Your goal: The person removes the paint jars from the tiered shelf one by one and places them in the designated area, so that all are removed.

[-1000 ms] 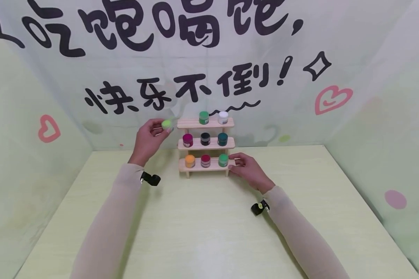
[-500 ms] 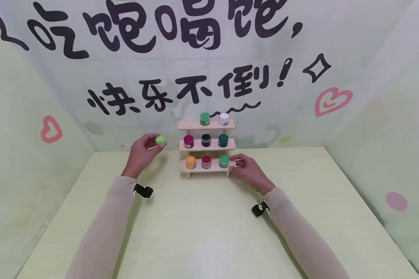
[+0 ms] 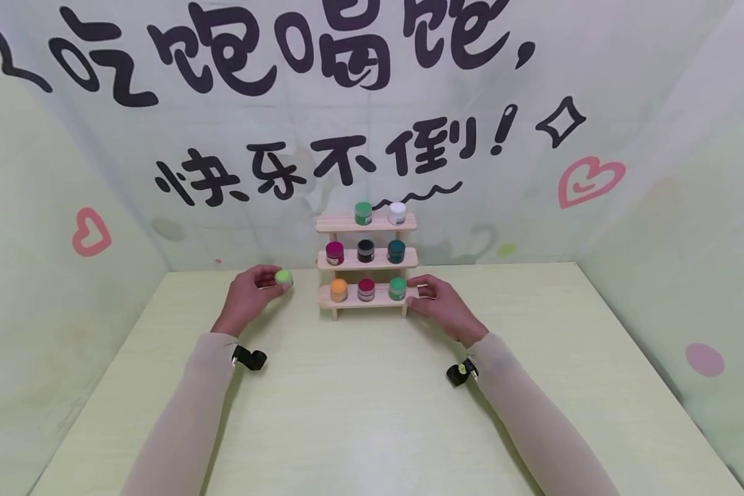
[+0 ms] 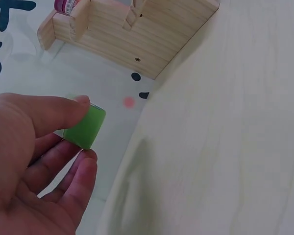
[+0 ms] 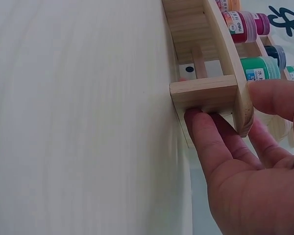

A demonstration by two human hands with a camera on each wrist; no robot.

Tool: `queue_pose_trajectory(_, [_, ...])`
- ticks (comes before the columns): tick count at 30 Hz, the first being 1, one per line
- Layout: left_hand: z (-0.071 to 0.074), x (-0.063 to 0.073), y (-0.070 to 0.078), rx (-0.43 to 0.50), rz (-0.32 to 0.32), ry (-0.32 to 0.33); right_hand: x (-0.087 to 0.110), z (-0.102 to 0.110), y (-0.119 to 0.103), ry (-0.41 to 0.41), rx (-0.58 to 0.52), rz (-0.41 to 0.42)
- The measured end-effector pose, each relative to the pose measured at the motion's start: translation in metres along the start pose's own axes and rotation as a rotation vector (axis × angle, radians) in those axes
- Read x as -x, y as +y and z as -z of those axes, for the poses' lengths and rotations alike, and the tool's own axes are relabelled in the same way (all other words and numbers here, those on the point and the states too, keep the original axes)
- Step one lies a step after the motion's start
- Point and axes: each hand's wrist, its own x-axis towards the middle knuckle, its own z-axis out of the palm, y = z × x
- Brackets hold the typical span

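Two pale sleeves reach forward over a light tabletop. The left hand pinches a small light green jar between thumb and fingers; the jar sits at the fingertips, on the side facing a three-tier wooden rack, and apart from it. The right hand grips the right end of the rack's lowest shelf, fingers underneath, just beside a green jar. Jars in various colours stand on all three tiers. Behind hangs a pale backdrop with large dark lettering.
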Motion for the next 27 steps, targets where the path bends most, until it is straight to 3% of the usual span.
queue_pose_trajectory(9, [-0.001, 0.004, -0.011, -0.016, 0.086, -0.031, 0.001, -0.001, -0.001, 0.006, -0.08, -0.014])
queue_pose_trajectory(20, [-0.002, 0.01, -0.013, -0.053, 0.109, -0.014, 0.001, -0.008, -0.004, 0.032, -0.147, -0.02])
queue_pose_trajectory(27, [-0.003, 0.009, -0.018, -0.033, 0.109, -0.04, 0.002, -0.009, -0.003, 0.06, -0.187, -0.045])
